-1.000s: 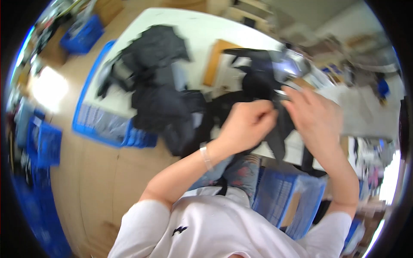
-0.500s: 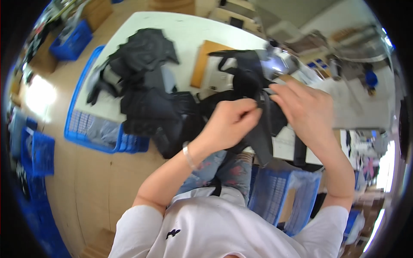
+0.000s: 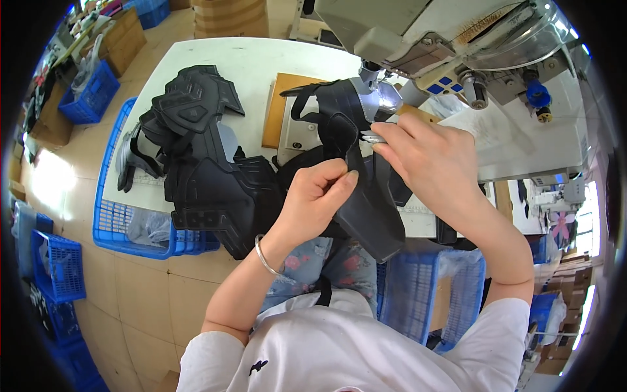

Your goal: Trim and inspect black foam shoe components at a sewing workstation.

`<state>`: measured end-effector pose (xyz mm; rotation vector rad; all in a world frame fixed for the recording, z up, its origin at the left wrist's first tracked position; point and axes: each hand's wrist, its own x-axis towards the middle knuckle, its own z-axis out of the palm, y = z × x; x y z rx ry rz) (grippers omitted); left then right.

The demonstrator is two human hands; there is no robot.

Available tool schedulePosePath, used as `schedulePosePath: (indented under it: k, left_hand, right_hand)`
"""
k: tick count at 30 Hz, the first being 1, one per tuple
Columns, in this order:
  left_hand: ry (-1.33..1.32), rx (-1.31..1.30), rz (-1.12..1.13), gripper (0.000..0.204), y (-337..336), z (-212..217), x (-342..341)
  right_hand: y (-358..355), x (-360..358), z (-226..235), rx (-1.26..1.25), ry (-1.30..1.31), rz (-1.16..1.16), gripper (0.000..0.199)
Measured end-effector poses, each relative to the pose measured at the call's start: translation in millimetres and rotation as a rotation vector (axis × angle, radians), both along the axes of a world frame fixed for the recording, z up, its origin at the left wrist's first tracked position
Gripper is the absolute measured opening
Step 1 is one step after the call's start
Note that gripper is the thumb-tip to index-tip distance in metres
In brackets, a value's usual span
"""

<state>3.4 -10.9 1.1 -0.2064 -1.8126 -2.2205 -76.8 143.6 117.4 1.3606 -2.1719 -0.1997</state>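
A black moulded pad piece with straps hangs over the table's near edge, in front of the sewing machine's lit needle area. My left hand is closed, pinching this piece's edge between thumb and forefinger. Just to the right and slightly farther away, my right hand is closed round a small metal tool, seemingly thread snips, whose tip is against the black piece. Most of the tool is hidden by the fingers. On the left of the table lies a heap of similar black pad pieces.
The sewing machine head overhangs the far right. A white table carries the work, with a tan board beside the machine bed. Blue baskets stand below on the left, and another blue basket stands low on the right.
My view has shifted, so the sewing machine now shows larger at upper right. Both hands appear farther left in the picture, still at the black piece; the metal tool shows more clearly.
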Motion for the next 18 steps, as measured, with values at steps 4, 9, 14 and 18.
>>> schedulePosePath:
  k: [4,9,14,18]
  left_hand:
    - [0.011,-0.071,0.02,0.031,0.2,4.1,0.3]
    - [-0.003,0.11,-0.052,0.033,-11.7,-5.9,5.0]
    - [-0.085,0.369,-0.18,0.033,-13.6,-15.4,5.3]
    - [-0.085,0.336,-0.147,0.031,-8.5,-6.9,6.6]
  right_hand:
    - [-1.2,0.6,-4.7,0.057,0.072,-0.023,0.017]
    - [2.6,1.7,0.5,0.05,0.063,0.011,0.016]
    - [6.9,-1.5,1.1,-0.082,0.0,0.025,0.02]
    - [0.9,-2.1,-0.8,-0.078,0.007,0.028,0.021]
